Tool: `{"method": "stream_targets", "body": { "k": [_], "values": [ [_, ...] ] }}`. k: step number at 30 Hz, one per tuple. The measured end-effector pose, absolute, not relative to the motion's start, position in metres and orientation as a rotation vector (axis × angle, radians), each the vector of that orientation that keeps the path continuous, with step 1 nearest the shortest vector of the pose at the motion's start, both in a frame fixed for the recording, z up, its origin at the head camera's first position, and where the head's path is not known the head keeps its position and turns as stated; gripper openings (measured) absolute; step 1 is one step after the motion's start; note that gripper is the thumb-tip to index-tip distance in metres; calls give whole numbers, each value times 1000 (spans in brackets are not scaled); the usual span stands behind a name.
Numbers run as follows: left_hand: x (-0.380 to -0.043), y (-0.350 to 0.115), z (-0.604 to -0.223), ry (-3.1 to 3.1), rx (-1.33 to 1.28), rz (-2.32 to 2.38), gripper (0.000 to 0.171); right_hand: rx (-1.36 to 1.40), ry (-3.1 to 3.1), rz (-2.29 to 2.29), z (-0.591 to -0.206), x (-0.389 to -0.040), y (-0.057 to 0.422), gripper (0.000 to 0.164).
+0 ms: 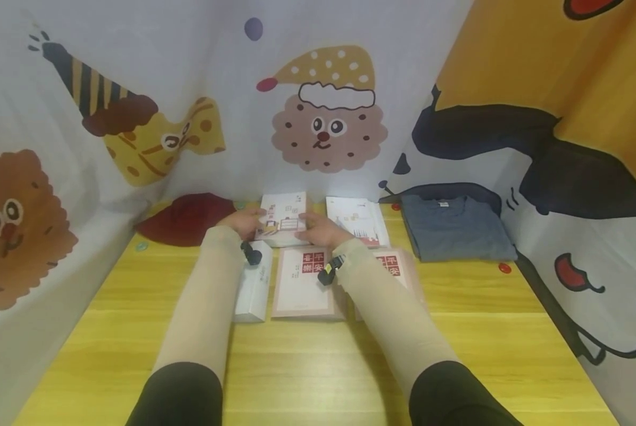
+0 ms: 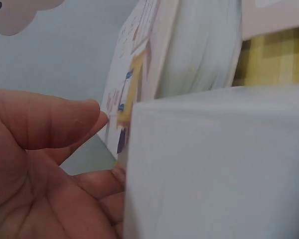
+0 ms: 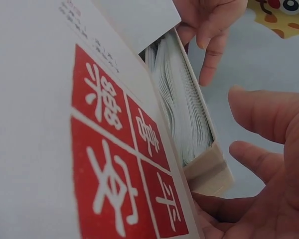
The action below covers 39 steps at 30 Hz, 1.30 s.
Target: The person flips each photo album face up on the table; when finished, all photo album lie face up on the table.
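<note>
The printed book (image 1: 281, 216) lies near the back of the surface (image 1: 307, 367), close to the hanging cloth (image 1: 200, 59), with the hands on either side of it. The left hand (image 1: 243, 222) is at the book's left edge, fingers loosely extended; in its wrist view the thumb stands apart from the palm, and the lower fingertips pass out of sight behind the white box (image 1: 256, 284). The right hand (image 1: 325, 229) is at the right edge, its thumb and forefinger spread and clear of the book in its own wrist view; the lower fingers lie by the book's corner, but whether they touch it cannot be told. The page edges face the near side. The white box stands in front and to the left, beside a pink-bordered book (image 1: 302, 284) with red squares on its cover; a matching book (image 1: 403, 272) lies partly under the right forearm. Just right of the right hand is a pale printed booklet (image 1: 362, 212), then a folded blue-grey T-shirt (image 1: 456, 228). A dark red cloth item (image 1: 190, 219) lies left of the left hand.
</note>
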State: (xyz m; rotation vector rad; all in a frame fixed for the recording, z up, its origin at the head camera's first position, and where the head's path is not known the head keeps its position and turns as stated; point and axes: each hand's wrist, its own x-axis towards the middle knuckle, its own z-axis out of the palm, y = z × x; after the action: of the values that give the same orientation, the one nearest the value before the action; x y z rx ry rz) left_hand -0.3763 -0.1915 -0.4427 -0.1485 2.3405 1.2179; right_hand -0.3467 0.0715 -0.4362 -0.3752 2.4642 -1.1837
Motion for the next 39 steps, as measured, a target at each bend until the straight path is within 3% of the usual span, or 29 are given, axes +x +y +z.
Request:
{"method": "stream_targets", "body": {
  "k": [8, 20, 33, 39],
  "values": [
    [-379, -191, -448, 2309, -210, 1324, 71, -376, 2479, -1171, -437, -349, 69, 70],
    [-368, -186, -448, 2300, -58, 1567, 68, -374, 2507, -1226, -441, -352, 67, 68],
    [-348, -185, -433, 2383, 0, 1657, 62, -409, 2653, -1201, -441, -348, 57, 49],
    [-339, -179, -417, 2453, 84, 1623, 59, -509, 2664, -1169, -441, -348, 57, 51]
  ]
}}
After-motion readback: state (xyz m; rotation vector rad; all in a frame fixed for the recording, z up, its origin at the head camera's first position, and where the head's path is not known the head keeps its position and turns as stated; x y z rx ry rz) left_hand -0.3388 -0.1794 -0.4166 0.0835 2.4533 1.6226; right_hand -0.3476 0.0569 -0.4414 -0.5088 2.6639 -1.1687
